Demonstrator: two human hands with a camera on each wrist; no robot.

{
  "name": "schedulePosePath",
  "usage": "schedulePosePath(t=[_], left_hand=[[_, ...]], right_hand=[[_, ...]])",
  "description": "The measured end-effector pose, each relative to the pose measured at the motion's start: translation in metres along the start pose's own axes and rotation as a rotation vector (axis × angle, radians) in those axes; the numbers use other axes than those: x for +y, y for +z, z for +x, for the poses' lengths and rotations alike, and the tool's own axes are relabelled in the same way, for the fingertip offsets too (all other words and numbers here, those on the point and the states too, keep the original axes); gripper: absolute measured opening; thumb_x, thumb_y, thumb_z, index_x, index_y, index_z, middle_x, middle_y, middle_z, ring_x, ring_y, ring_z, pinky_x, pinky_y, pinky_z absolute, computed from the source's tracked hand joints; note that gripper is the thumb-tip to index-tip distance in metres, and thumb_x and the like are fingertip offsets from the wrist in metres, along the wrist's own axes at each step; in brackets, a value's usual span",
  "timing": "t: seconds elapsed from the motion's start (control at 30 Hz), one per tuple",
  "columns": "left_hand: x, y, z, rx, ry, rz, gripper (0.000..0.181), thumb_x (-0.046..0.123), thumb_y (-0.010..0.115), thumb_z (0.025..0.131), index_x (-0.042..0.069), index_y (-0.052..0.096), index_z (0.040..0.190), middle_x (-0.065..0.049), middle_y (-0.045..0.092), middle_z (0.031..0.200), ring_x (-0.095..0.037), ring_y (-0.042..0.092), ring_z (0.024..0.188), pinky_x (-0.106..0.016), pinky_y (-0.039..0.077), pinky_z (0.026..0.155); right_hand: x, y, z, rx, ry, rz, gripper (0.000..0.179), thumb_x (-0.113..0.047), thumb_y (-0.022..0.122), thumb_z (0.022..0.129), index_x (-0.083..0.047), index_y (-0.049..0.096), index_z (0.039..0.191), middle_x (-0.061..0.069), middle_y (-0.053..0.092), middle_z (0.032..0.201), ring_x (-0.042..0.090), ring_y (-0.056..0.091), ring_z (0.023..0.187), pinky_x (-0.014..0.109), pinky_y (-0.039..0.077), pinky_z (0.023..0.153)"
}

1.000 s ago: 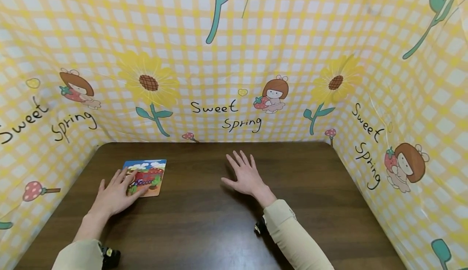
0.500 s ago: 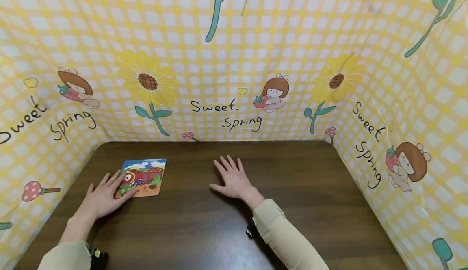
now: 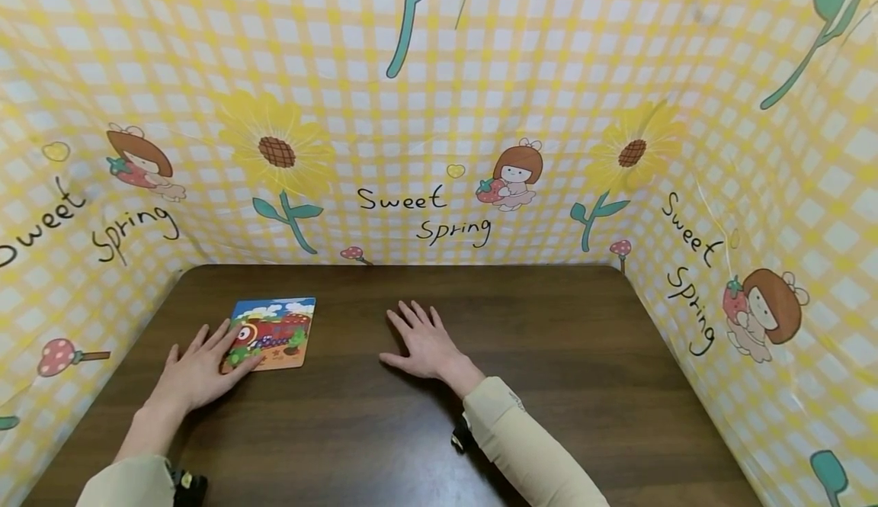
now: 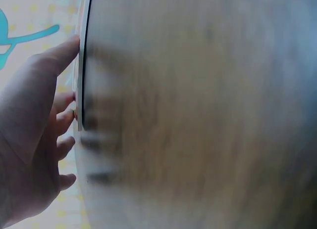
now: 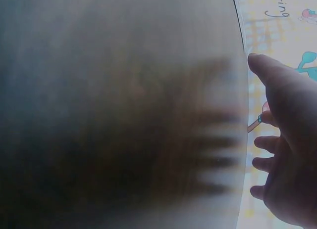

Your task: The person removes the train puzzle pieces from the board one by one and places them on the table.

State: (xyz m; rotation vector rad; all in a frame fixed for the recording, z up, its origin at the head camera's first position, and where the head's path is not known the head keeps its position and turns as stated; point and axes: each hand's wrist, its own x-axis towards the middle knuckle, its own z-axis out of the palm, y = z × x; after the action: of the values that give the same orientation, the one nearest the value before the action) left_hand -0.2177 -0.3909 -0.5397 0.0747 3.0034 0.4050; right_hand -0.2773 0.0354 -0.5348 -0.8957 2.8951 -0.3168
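A thin square picture board (image 3: pixel 274 333) lies flat at the left of the dark wooden table (image 3: pixel 562 370). It shows a red train, green plants and a blue sky. Over its left side rests my left hand (image 3: pixel 195 373), fingers spread, with the thumb and some fingertips touching the board. The left wrist view shows the board edge-on (image 4: pixel 81 85) against the thumb and fingertips. Near the middle of the table my right hand (image 3: pixel 425 348) is spread palm down and holds nothing. In the right wrist view its fingers (image 5: pixel 265 144) are apart, close to the tabletop.
A yellow-and-white checked cloth (image 3: pixel 439 110) with sunflowers and "Sweet Spring" lettering hangs behind the table and along both sides. Dark wrist devices, one on the left sleeve (image 3: pixel 188 486) and one on the right (image 3: pixel 461 434), sit under the cuffs.
My left hand has slid left and uncovered more of the train picture. The right hand has moved left and a little nearer to me. The board has hardly moved.
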Motion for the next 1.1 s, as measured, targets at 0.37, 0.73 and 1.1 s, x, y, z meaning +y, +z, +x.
schedulePosePath(t=[0.37,0.73,1.1], left_hand=[[0.027,0.007,0.000,0.004,-0.001,0.005,0.107,0.080,0.048,0.104,0.001,0.026,0.174,-0.031,0.022,0.179,-0.064,0.016,0.162,-0.092,0.007,0.120],[0.061,0.013,-0.004,0.029,0.042,0.031,0.104,0.077,0.053,0.103,0.001,0.034,0.171,-0.028,0.032,0.177,-0.061,0.022,0.162,-0.089,0.011,0.123],[0.089,0.013,-0.006,0.054,0.074,0.063,0.102,0.077,0.057,0.102,0.002,0.041,0.169,-0.026,0.038,0.175,-0.059,0.028,0.162,-0.087,0.016,0.125]], right_hand=[[-0.005,0.008,0.002,-0.041,-0.024,0.020,0.086,-0.068,0.054,0.108,-0.024,0.028,0.177,0.007,0.024,0.185,0.032,0.023,0.173,0.058,0.027,0.139],[-0.015,0.009,0.003,-0.066,-0.062,0.006,0.085,-0.068,0.053,0.109,-0.026,0.027,0.177,0.006,0.024,0.185,0.032,0.022,0.173,0.058,0.025,0.139],[-0.028,0.009,0.009,-0.077,-0.083,-0.002,0.085,-0.069,0.053,0.109,-0.027,0.025,0.177,0.004,0.022,0.186,0.031,0.019,0.174,0.058,0.022,0.140]])
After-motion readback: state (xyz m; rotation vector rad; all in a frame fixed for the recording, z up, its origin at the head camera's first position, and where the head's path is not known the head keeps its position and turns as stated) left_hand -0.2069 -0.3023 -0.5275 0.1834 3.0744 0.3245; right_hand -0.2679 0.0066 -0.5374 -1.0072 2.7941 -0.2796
